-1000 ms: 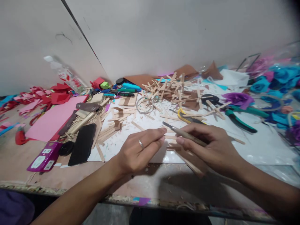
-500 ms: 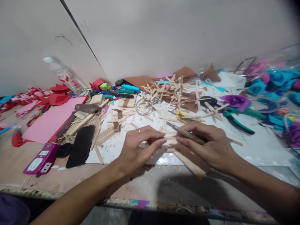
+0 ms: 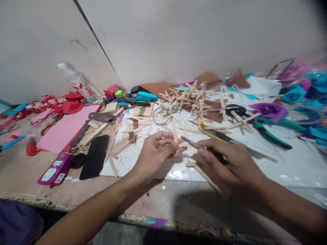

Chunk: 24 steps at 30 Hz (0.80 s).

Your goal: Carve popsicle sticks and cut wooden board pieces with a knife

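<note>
Between thumb and fingers, my left hand (image 3: 155, 153) pinches a flat wooden stick (image 3: 175, 131) that stands nearly upright. My right hand (image 3: 227, 160) is wrapped round a craft knife (image 3: 192, 143), its blade pointing left toward the stick, a small gap apart. Beyond my right hand a yellow cutter (image 3: 214, 134) lies on the white sheet (image 3: 163, 172). Under my right hand, partly hidden, is a wooden board (image 3: 209, 178). A pile of joined sticks (image 3: 186, 98) is behind, next to a clear ring (image 3: 161, 115).
To the left lie a black phone (image 3: 94, 157), a purple case (image 3: 55, 169), pink paper (image 3: 67, 129) and a leaning bottle (image 3: 79, 83). Green-handled pliers (image 3: 272, 136) and a purple paper flower (image 3: 269, 111) are at the right. A wall rises behind the table.
My left hand now holds a stick upright, its fingers more spread. The right hand with the knife has shifted slightly right. The whole view has moved a little, and more of the yellow cutter shows.
</note>
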Tool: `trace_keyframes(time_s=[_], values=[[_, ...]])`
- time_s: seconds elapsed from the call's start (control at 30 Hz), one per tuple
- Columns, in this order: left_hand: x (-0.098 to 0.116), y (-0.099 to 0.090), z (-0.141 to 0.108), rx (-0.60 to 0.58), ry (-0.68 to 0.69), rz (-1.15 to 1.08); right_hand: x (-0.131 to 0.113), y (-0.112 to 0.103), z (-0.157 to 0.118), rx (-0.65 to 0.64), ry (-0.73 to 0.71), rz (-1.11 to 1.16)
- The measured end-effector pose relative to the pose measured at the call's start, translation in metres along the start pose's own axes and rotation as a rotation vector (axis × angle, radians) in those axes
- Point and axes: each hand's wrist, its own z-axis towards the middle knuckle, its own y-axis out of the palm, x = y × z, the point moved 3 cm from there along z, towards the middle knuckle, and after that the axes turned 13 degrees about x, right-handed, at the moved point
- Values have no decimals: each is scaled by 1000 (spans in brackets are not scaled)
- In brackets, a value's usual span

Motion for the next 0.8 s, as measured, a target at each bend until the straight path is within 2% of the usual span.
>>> trace_keyframes(time_s=[0.13,0.27,0.43,0.63,0.8], values=[[2,0,-5,53,91,31,-3,8,-4,-32,-57,-48],[7,1,-10,29,161,75,-8,9,-6,1,-135,-109],[12,5,-17,31,191,78,-15,7,-9,80,-267,-174],[13,8,-22,38,199,67,-19,9,-7,106,-287,-206],[12,8,-24,52,191,43,-25,11,-11,115,-451,-353]])
